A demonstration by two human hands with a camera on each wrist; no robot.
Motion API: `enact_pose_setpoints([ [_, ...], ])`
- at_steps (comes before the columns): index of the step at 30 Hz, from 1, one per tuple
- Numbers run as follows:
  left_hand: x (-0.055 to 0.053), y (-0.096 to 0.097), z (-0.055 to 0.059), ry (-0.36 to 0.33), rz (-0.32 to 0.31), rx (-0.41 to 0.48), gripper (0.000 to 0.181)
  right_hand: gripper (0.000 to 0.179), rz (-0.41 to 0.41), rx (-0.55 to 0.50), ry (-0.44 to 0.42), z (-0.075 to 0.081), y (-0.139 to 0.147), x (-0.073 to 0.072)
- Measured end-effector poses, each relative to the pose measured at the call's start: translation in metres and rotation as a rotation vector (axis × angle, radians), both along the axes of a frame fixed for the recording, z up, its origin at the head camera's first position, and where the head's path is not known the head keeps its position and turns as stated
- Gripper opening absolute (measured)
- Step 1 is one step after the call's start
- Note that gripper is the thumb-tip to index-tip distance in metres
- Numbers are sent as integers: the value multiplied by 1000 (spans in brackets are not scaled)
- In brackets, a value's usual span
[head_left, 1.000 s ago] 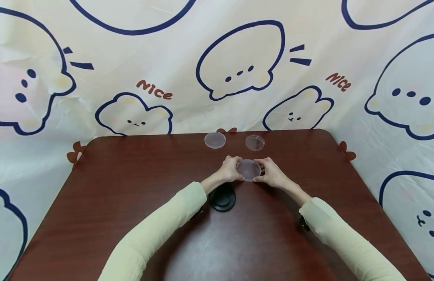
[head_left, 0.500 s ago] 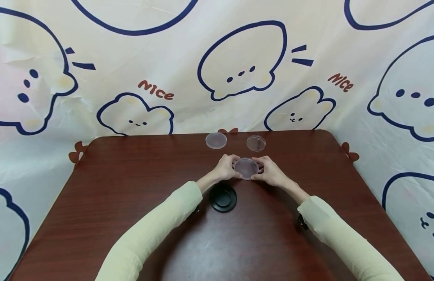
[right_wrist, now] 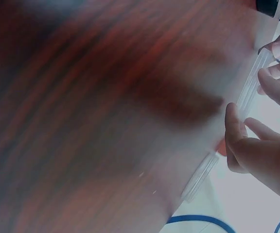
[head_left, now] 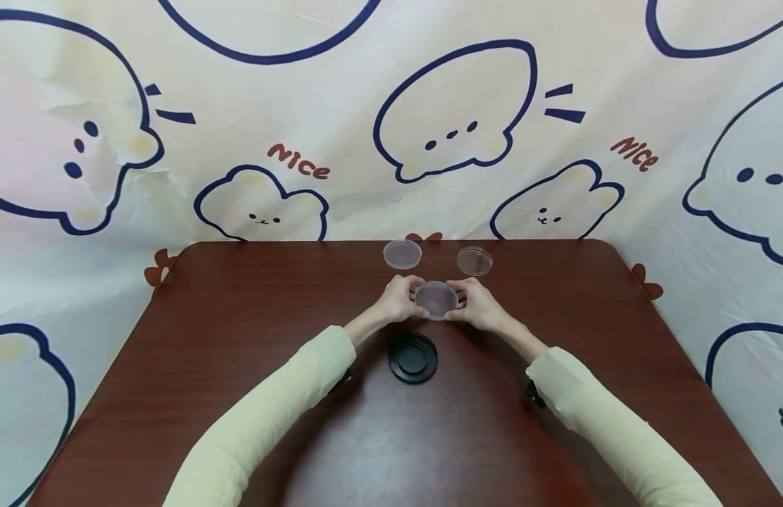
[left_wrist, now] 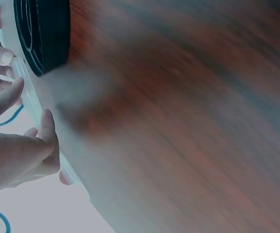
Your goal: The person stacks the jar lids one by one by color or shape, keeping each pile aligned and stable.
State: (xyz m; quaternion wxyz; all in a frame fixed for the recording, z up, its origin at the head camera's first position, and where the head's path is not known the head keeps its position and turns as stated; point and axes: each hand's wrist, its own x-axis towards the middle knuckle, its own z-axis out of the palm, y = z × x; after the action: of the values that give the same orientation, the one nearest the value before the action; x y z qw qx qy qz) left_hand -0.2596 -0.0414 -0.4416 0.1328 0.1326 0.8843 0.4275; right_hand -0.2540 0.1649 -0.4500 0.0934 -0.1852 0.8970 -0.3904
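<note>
Behind the glossy red-brown table (head_left: 258,303) hangs a pale cloth (head_left: 341,105) printed with navy-outlined cartoon animals. The left hand (head_left: 396,301) pinches one side of a clear round dish (head_left: 436,301) near the table's far middle; from there, a second clear dish (head_left: 402,254) lies at eleven o'clock, a black disc (head_left: 413,358) at seven, a third dish (head_left: 474,260) at half past one; the right hand (head_left: 483,306) pinches the opposite side. Some fingers are hidden behind the held dish; whether it touches the table I can't tell. The left wrist view shows the black disc's thick side; the right wrist view, only its cut-off edge toward two o'clock.
</note>
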Motion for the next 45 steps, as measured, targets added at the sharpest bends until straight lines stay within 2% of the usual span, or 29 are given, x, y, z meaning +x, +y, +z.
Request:
enact_pose_setpoints([
  [10, -3, -23, 2, 9, 37, 31, 63, 67, 34, -52, -17, 2, -23, -11],
  [19, -6, -40, -2, 18, 116, 31, 61, 65, 22, -52, -43, 1, -45, -23],
  [31, -8, -44, -7, 19, 161, 11, 61, 64, 35, -35, -45, -4, -52, -29],
  [39, -8, -43, -6, 40, 154, -6, 61, 63, 36, -10, -29, -6, -52, -28],
  [45, -7, -43, -10, 59, 140, -22, 62, 65, 29, -8, -21, -7, -53, -24],
])
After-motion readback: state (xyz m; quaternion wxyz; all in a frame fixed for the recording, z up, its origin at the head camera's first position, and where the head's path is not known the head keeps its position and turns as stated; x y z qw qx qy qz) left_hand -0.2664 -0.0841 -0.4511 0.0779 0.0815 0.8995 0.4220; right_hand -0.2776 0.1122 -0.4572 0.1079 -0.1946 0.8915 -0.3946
